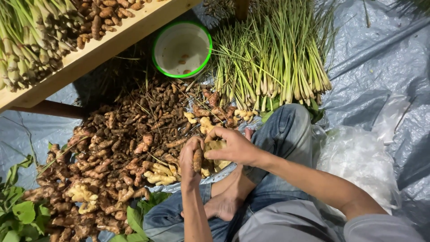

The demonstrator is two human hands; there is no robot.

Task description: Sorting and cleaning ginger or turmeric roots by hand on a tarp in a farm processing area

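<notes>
I sit cross-legged on a grey tarp (385, 62), in blue jeans and barefoot. My left hand (190, 157) grips a small brown root piece (197, 160). My right hand (233, 145) holds a pale yellowish ginger-like rhizome (216, 145) right beside it; the two hands touch over my lap. In front of them lies a big heap of brown and yellow rhizomes (121, 157) spread on the tarp.
A white bowl with a green rim (182, 49) stands beyond the heap. Bundled lemongrass stalks (273, 58) lie at the upper right. A wooden shelf (103, 47) at upper left carries more stalks and roots. Green leaves (18, 210) lie at lower left, crumpled clear plastic (358, 157) at right.
</notes>
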